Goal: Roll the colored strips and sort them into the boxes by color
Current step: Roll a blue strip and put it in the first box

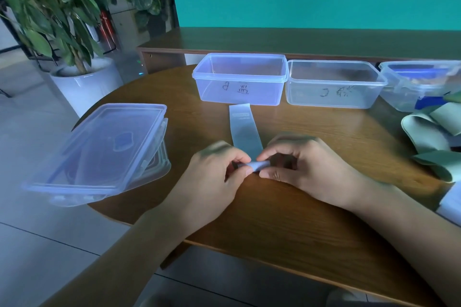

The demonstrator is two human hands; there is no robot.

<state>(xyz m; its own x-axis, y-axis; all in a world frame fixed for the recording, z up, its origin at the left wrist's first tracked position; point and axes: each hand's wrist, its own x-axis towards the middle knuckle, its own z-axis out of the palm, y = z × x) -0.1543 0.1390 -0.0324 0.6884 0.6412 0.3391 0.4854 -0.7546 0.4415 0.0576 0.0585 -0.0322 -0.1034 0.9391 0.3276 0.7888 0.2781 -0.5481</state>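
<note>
Rolling is the step I judge to be under way: my left hand (219,167) and right hand (296,159) each pinch one end of the small roll forming at the near end of the pale blue flat fabric strip (245,132), thumbs and forefingers curled round it. That strip lies on the round brown wooden table (287,219), its free end reaching almost to the clear plastic box marked B (239,80). To do this well I would keep both pinches level so the roll stays square, and keep it tight. Right of box B stands a second clear plastic box (334,85); further right lie loose grey-green strips (429,134). Left of box B sit stacked clear lids (99,154).
</note>
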